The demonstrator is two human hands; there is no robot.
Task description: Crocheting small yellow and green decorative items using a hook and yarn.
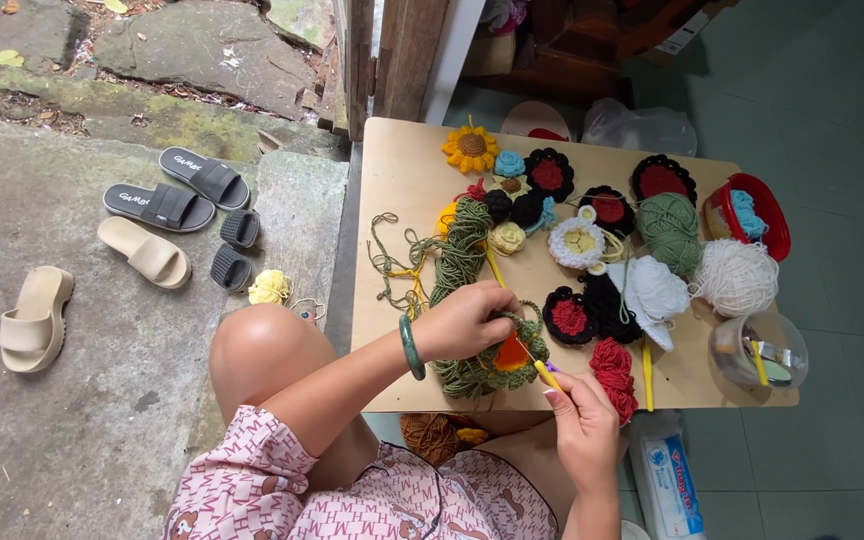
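— Where do I find both hands?

— I see the left hand (467, 322) curled shut over the olive-green crochet piece (492, 362), holding it just above the near edge of the wooden counter (392, 160). The piece has an orange centre.

— And the right?

— The right hand (584, 420) has its fingers pressed together, pinching a yellow-handled crochet hook (542, 368). The hook's long axis runs up and to the left from that hand, tip at the orange centre. The piece lies up-left of the right hand, directly under the left, so the left is nearer.

— Anything else close by?

— A hank of green yarn (462, 250) just beyond the left hand, red yarn (614, 375) beside the right, and 1 sunflower motif (470, 148) at the far edge.
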